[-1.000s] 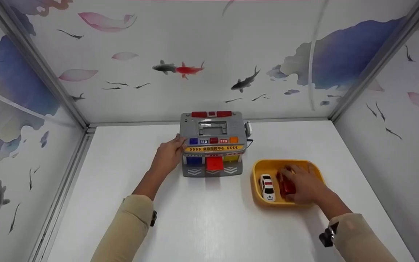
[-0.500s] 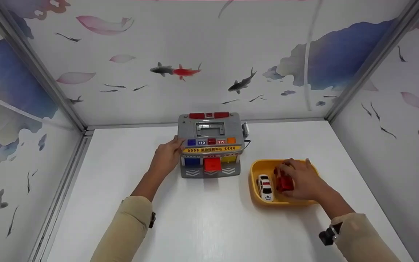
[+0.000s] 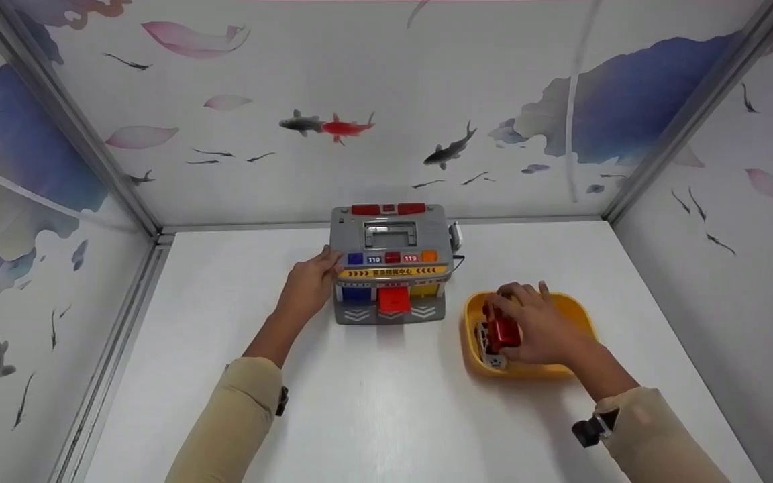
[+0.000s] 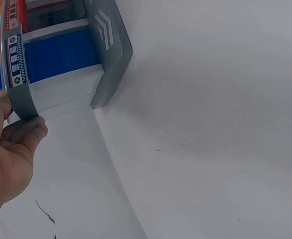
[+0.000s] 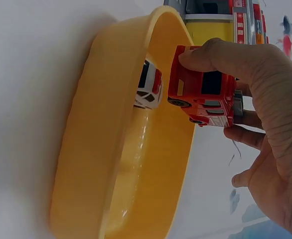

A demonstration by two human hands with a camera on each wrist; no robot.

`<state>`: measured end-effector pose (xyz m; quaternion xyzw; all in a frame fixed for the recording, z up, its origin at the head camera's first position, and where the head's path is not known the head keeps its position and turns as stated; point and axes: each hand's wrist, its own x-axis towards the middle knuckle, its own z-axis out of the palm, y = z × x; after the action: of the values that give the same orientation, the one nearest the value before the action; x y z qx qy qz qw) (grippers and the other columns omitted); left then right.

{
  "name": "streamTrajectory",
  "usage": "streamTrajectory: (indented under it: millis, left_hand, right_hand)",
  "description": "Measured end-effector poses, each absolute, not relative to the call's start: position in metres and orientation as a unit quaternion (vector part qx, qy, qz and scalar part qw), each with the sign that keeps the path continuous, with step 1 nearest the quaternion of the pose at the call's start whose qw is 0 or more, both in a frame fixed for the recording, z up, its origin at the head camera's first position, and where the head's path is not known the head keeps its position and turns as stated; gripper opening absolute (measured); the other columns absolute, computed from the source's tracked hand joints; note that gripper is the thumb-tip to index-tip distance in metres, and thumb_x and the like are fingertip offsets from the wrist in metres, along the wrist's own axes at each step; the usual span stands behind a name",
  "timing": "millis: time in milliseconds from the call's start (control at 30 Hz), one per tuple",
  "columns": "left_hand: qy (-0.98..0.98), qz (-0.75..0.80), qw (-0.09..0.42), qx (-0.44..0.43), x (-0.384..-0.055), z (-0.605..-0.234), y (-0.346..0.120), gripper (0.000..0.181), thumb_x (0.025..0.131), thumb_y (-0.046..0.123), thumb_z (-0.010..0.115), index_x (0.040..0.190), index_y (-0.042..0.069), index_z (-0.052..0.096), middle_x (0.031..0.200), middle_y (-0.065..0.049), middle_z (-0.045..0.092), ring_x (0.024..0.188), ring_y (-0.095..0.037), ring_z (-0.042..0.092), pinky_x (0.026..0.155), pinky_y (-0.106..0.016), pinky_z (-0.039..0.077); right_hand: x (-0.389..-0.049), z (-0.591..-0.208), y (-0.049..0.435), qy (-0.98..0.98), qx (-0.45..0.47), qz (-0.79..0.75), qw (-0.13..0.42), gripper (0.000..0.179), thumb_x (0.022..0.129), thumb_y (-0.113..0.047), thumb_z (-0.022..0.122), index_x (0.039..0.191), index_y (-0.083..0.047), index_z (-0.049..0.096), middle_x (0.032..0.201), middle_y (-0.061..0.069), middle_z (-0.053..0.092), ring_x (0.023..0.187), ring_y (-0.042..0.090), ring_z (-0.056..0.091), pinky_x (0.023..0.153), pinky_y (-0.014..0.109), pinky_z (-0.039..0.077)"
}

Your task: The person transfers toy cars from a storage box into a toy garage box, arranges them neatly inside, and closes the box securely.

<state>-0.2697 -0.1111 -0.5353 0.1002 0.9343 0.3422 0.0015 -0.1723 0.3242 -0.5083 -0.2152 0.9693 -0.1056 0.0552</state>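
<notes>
My left hand [image 3: 307, 290] grips the left edge of a grey toy emergency station [image 3: 427, 235], thumb and fingers on either side of the roof's edge. The station's blue door [image 4: 61, 52] is down, while its red middle door [image 3: 394, 300] sticks out like a flap. With thumb and fingers, my right hand [image 3: 547, 329] pinches a red toy fire truck [image 5: 203, 87] at its two ends. The truck is raised above the left part of a yellow bin [image 5: 86, 154]. Below it, inside the bin, lies a white toy car [image 5: 148, 89], partly hidden by the truck in the head view.
The station stands against the back wall [image 3: 239, 181] on a white table [image 3: 373, 402]. A white handset-like part [image 3: 455, 236] and a dark cord [image 3: 460, 261] are on its right side. Printed panels enclose the table left, back and right.
My right hand has lifted the red fire truck from the bin's floor and moved it left, over the white car. My left hand has stayed on the station.
</notes>
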Motion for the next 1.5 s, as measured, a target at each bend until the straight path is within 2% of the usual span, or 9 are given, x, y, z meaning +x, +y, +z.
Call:
streamTrajectory:
  millis: [367,700,1100,1300,1500]
  left_hand:
    - [0.934,0.341,-0.007,0.104,-0.27,-0.533,-0.11,0.043,0.117,0.032,0.057,0.158,0.018,0.062,0.17,-0.016,0.048,0.155,-0.036,0.054,0.127,-0.052,0.049]
    - [0.937,0.335,-0.006,0.102,-0.268,-0.534,-0.112,0.043,0.116,0.029,0.059,0.156,0.013,0.063,0.169,-0.016,0.049,0.154,-0.035,0.056,0.126,-0.049,0.05]
    - [0.935,0.344,0.008,0.088,-0.268,-0.533,-0.111,0.044,0.118,0.033,0.056,0.158,0.017,0.062,0.172,-0.014,0.047,0.157,-0.034,0.052,0.129,-0.05,0.047]
    - [0.934,0.345,-0.004,0.095,-0.268,-0.535,-0.112,0.044,0.117,0.033,0.058,0.158,0.017,0.062,0.17,-0.015,0.047,0.156,-0.034,0.054,0.128,-0.05,0.048]
    - [0.935,0.338,-0.016,0.104,-0.269,-0.537,-0.111,0.043,0.116,0.028,0.06,0.157,0.015,0.063,0.167,-0.017,0.051,0.152,-0.036,0.057,0.125,-0.05,0.051]
  right_hand:
    - [-0.174,-0.506,0.288,0.964,-0.243,-0.092,0.056,0.094,0.079,-0.036,0.098,0.161,-0.021,0.055,0.158,0.013,0.054,0.148,0.04,0.051,0.13,0.084,0.023]
    - [-0.177,-0.51,0.258,0.958,-0.271,-0.074,0.059,0.098,0.077,-0.039,0.098,0.162,-0.022,0.054,0.16,0.013,0.055,0.15,0.037,0.048,0.133,0.081,0.022]
    - [-0.181,-0.522,0.224,0.952,-0.292,-0.055,0.076,0.097,0.082,-0.045,0.096,0.164,-0.022,0.051,0.163,0.01,0.053,0.152,0.033,0.047,0.135,0.076,0.025]
    - [-0.183,-0.534,0.212,0.949,-0.292,-0.064,0.103,0.096,0.085,-0.047,0.095,0.166,-0.021,0.05,0.165,0.01,0.05,0.155,0.034,0.045,0.136,0.077,0.019]
    - [-0.184,-0.551,0.205,0.947,-0.293,-0.038,0.123,0.098,0.086,-0.049,0.095,0.167,-0.024,0.047,0.164,0.009,0.049,0.157,0.033,0.043,0.136,0.076,0.019]
